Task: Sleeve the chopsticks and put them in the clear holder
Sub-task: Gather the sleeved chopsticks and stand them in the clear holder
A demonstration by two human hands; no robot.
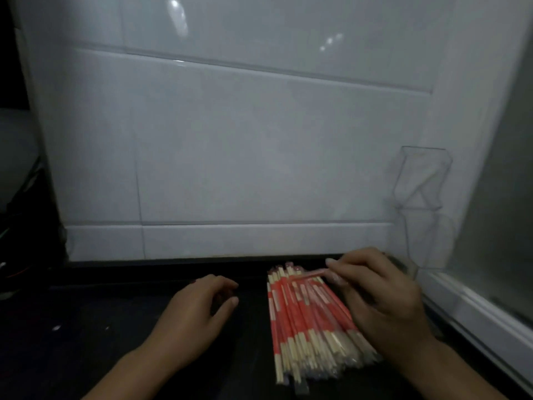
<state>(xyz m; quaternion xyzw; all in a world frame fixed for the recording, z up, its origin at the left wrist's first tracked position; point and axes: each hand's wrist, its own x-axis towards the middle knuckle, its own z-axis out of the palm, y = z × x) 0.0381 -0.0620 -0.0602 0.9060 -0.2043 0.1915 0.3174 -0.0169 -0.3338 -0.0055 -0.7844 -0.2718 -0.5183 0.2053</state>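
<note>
A pile of wooden chopsticks in red sleeves (305, 321) lies on the dark counter, running away from me. My right hand (380, 298) hovers over the pile's far right side and pinches one red sleeve (310, 275) at its far end, lifted slightly above the others. My left hand (199, 310) rests on the counter to the left of the pile, fingers loosely curled, holding nothing. The clear holder (424, 180) is fixed to the white tiled wall at the right, above the pile, and looks empty.
The dark counter (86, 327) meets a white tiled wall (230, 140) directly behind the pile. A white ledge (476, 310) runs along the right side. Dark, unclear objects sit at the far left edge.
</note>
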